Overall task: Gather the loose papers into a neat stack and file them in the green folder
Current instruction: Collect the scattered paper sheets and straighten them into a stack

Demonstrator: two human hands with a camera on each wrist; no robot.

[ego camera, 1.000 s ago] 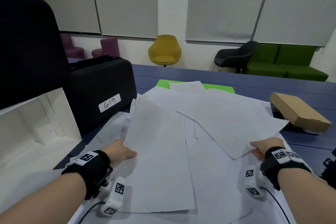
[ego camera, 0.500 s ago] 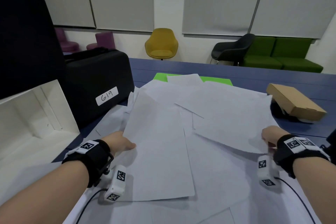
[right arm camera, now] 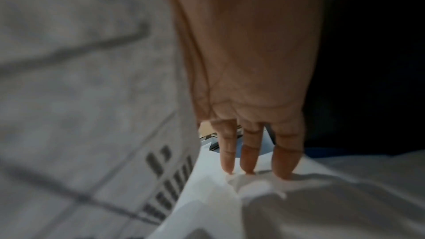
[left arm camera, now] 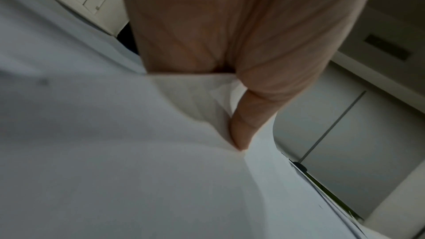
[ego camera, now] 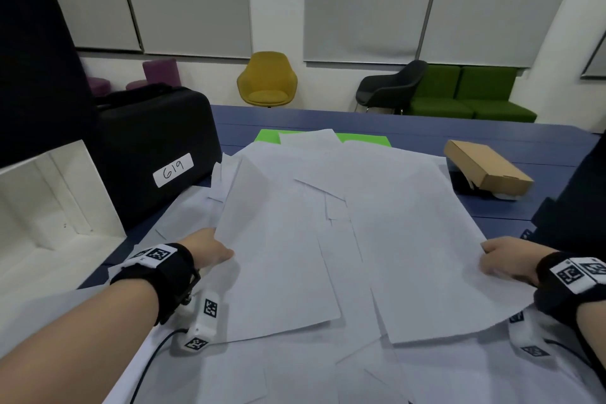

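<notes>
On the blue surface [ego camera: 426, 128]: loose white paper sheets [ego camera: 328, 223], overlapping in a wide untidy spread. Bright green flat folder [ego camera: 364, 139] at the far edge, mostly covered by the sheets. Left hand [ego camera: 208, 248] at the left margin of the spread, thumb on top and fingers hidden beneath, pinching a sheet edge. Right hand [ego camera: 506, 259] at the right margin, fingers [right arm camera: 247, 155] straight, tips pressed onto paper. Black hard case with white label "619" [ego camera: 154, 154] far left, touching the spread; white open box [ego camera: 49, 207] beside it. Brown cardboard box [ego camera: 487, 169] far right, just beside the papers. Beyond: yellow chair [ego camera: 267, 79], black chair [ego camera: 390, 85], green sofa [ego camera: 472, 92], purple seats [ego camera: 157, 74], grey wall panels
</notes>
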